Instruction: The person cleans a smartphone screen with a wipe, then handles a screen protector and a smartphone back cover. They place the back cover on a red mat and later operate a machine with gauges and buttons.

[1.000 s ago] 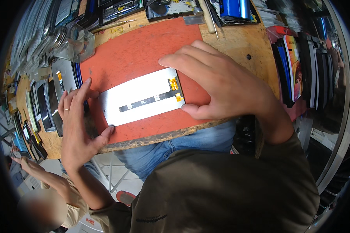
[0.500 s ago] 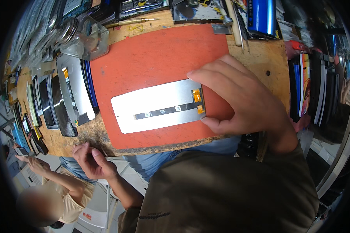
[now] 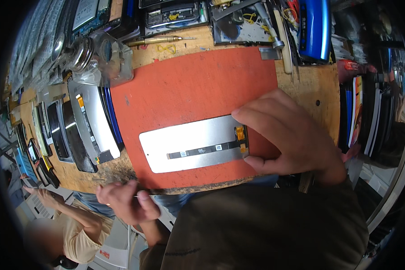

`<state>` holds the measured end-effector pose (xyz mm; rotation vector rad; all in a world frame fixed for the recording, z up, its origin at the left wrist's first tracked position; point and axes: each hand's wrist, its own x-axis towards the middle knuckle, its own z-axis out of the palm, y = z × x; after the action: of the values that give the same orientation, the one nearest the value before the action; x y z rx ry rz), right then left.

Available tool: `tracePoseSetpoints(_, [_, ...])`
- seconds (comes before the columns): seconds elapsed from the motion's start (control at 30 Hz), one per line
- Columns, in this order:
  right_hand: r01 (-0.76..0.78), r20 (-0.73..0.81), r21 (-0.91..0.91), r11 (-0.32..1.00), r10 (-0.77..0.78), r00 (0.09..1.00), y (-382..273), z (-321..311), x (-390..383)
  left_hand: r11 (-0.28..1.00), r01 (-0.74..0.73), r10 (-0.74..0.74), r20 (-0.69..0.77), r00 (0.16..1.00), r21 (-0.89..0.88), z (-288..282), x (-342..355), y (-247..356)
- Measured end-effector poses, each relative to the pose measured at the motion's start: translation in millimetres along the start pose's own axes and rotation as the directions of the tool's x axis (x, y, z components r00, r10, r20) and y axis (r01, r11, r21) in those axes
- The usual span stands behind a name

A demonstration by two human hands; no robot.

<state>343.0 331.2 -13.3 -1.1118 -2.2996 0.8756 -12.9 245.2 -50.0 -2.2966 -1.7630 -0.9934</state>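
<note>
A phone display panel (image 3: 195,158) lies back side up on the red work mat (image 3: 189,81). Its back is silvery, with a dark flex cable strip along it and orange connectors at the right end. My right hand (image 3: 292,135) spans that end, the fingertips at the far corner and the thumb at the near one, pinching the panel between them. Off the table's front edge, left of the panel, hangs my left hand (image 3: 128,202). Its fingers are loosely curled with the thumb apart, somewhat blurred, and I see nothing in it.
More display panels (image 3: 96,121) lean in a row along the left. A plastic bag (image 3: 105,58) stands at the mat's far left corner. Behind the mat are a screwdriver (image 3: 162,40), tool trays and a blue phone cover (image 3: 313,29). Another person (image 3: 76,220) sits at lower left.
The view has shifted, so mat and panel appear lower and further right. My right hand keeps its grip at the panel's end. My left hand has turned, its fingers curling more.
</note>
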Motion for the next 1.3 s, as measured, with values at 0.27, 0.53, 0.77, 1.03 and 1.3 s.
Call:
tracePoseSetpoints(0.27, [0.002,0.019,-0.002,1.000,-0.002,1.000,-2,-4,3,0.991,-0.131,0.117,0.283,0.952,0.031,20,29,67])
tracePoseSetpoints(0.53, [0.018,0.024,-0.010,1.000,-0.017,1.000,-2,-5,3,0.988,-0.139,0.107,0.332,0.937,0.074,31,35,73])
tracePoseSetpoints(0.77, [0.044,-0.022,-0.018,0.999,-0.044,0.999,1,-1,2,0.985,-0.141,0.102,0.314,0.944,0.102,33,34,72])
tracePoseSetpoints(1.03, [0.052,-0.025,0.002,0.999,-0.052,0.998,1,-1,1,0.990,-0.131,0.134,0.054,0.989,-0.049,38,29,63])
tracePoseSetpoints(1.3, [0.049,-0.027,0.004,0.999,-0.049,0.998,3,1,-1,0.974,-0.190,0.138,-0.349,0.927,-0.120,41,6,41])
